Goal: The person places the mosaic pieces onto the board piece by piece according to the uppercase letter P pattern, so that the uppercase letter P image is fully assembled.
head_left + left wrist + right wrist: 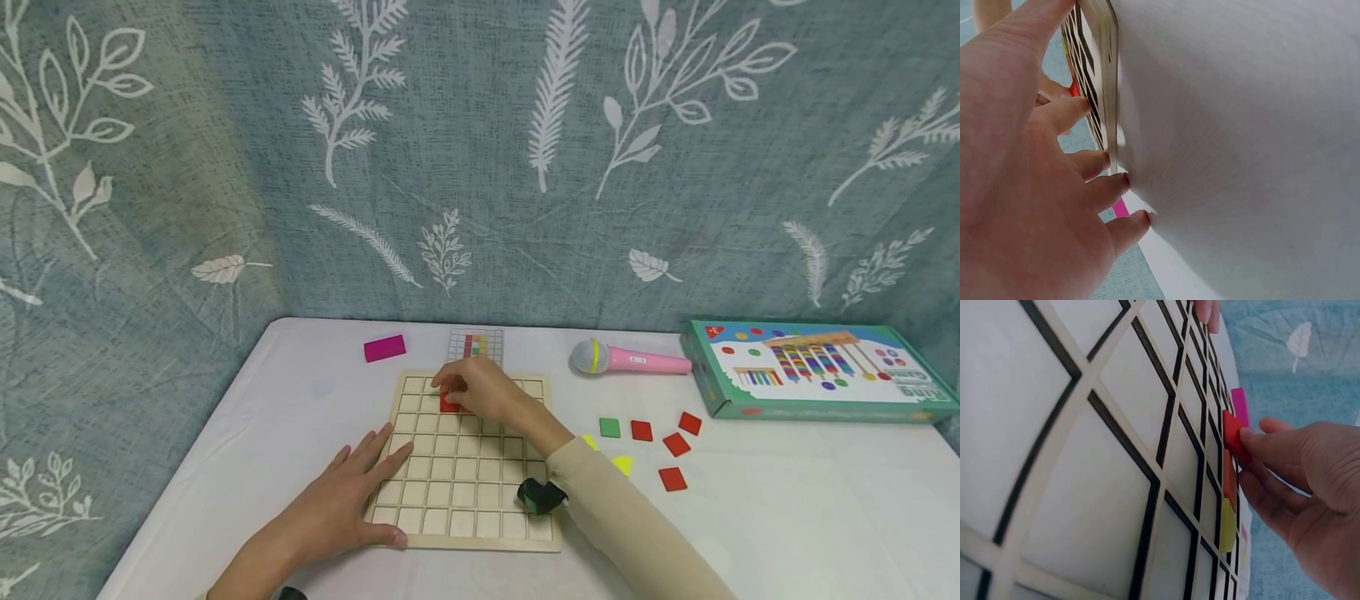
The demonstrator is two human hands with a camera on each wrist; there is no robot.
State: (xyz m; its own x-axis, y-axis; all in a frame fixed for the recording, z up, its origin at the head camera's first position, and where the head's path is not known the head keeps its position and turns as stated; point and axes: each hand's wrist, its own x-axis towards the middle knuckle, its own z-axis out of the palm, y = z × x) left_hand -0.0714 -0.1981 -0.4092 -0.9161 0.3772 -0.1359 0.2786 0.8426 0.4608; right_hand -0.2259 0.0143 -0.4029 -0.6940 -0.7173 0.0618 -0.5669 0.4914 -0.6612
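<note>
A wooden grid board (420, 542) lies on the table. My right hand (480, 390) is over its far part and pinches a red square tile (1233, 433) between thumb and fingers. In the right wrist view, another red tile (1229, 481) and a yellow tile (1227, 526) sit in the board's cells beside the held one. My left hand (341, 496) rests spread along the board's left edge, thumb on the near left corner. Its fingertips touch the board and the table, as the left wrist view shows.
Loose tiles lie right of the board: a green tile (610, 427), several red tiles (672, 479) and yellow ones (622, 464) partly behind the right sleeve. Beyond are a pattern card (495, 337), a magenta block (385, 348), a pink toy microphone (645, 360) and a green toy box (825, 408).
</note>
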